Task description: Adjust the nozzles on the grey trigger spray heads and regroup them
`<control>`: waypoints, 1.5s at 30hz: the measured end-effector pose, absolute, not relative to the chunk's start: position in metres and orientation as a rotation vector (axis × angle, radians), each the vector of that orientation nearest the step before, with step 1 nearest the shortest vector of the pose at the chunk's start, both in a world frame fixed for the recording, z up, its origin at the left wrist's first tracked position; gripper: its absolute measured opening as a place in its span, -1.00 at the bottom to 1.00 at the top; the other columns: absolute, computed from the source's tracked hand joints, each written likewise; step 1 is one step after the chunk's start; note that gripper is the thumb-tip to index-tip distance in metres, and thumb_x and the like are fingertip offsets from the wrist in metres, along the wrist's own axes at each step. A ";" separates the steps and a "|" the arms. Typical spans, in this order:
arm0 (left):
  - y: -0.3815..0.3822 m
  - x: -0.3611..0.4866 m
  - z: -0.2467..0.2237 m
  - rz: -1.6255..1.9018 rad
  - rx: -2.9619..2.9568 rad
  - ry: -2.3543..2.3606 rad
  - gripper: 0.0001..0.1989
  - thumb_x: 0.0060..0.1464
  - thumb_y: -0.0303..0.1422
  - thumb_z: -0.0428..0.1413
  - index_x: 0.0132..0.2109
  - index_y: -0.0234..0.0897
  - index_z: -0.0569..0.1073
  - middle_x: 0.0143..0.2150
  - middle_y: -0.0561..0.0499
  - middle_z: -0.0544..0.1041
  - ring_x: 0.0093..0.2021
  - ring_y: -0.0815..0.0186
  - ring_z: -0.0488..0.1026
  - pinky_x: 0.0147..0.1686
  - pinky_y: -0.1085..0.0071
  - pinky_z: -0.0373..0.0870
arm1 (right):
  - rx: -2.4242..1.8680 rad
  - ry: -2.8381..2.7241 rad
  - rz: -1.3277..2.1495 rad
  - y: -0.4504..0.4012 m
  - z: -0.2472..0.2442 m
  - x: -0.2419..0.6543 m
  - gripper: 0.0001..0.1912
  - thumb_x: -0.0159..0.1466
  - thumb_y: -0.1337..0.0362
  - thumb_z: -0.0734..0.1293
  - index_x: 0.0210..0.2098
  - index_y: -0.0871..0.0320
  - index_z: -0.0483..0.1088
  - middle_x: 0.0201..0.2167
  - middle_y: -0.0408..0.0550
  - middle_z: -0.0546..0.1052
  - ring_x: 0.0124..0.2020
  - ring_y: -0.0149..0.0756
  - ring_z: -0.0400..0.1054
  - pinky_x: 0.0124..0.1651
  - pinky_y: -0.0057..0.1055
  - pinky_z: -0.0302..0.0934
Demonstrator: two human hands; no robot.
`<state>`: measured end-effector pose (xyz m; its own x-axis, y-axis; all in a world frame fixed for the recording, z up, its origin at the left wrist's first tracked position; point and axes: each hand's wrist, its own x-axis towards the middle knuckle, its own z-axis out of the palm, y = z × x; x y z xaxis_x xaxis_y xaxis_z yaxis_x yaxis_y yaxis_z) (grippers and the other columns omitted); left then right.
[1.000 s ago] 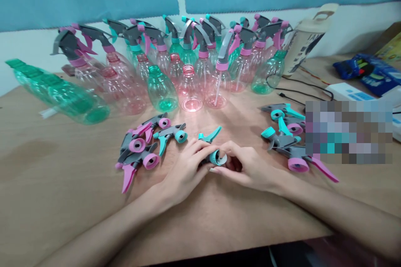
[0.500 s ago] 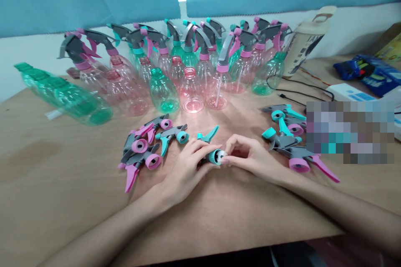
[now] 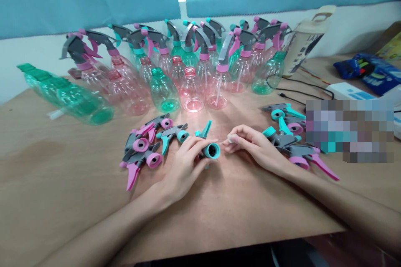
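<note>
My left hand (image 3: 188, 160) is closed around a grey and teal trigger sprayer head (image 3: 213, 150), whose round teal collar faces me with a dark opening inside. Between the thumb and fingers of my right hand (image 3: 250, 146) is a small white round piece (image 3: 232, 138), held a little to the right of the collar and apart from it. Left of my left hand lie several loose sprayer heads (image 3: 140, 144) with pink or teal collars. More sprayer heads (image 3: 285, 137) rest by my right wrist.
Behind my hands stand several clear pink and green bottles (image 3: 192, 91), some with sprayers on. Green bottles (image 3: 84, 100) lean together at the left. A beige tumbler (image 3: 303, 46), black cable (image 3: 300, 87) and blue packet (image 3: 372, 73) are at the right. The table edge (image 3: 250, 242) is near me.
My right hand has drawn back to the right with the white piece, which was at the collar's mouth before. The sprayer head has turned, so its opening shows more.
</note>
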<state>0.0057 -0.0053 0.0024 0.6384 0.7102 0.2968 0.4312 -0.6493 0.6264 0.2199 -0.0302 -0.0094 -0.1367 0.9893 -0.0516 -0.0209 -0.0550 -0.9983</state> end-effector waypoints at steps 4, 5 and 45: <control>-0.005 0.005 0.002 0.745 2.362 0.905 -0.66 0.12 -0.54 0.11 0.03 -0.16 0.36 -0.08 0.02 0.41 -0.08 0.27 0.37 -0.03 0.28 0.35 | -1.241 -1.290 1.380 -0.030 -0.005 0.220 -0.75 0.20 0.10 0.34 -0.29 0.17 0.34 -0.49 -0.13 0.53 -0.57 -0.43 0.42 -0.46 -0.47 0.32; -0.005 0.005 0.002 0.750 2.362 0.908 -0.66 0.12 -0.53 0.11 0.03 -0.16 0.36 -0.08 0.01 0.41 -0.09 0.27 0.37 -0.04 0.28 0.35 | -1.261 -1.295 1.386 -0.030 -0.003 0.221 -0.73 0.18 0.09 0.35 -0.30 0.18 0.35 -0.50 -0.14 0.54 -0.63 -0.45 0.40 -0.52 -0.50 0.28; -0.008 0.008 -0.001 0.740 2.373 0.813 -0.64 0.08 -0.53 0.13 0.04 -0.21 0.37 -0.13 -0.01 0.45 -0.22 0.33 0.42 -0.26 0.41 0.40 | -1.162 -1.616 1.444 -0.041 -0.012 0.214 -0.49 0.26 -0.06 0.22 -0.60 0.20 0.38 -0.75 -0.22 0.34 -0.74 -0.54 0.17 -0.64 -0.56 -0.01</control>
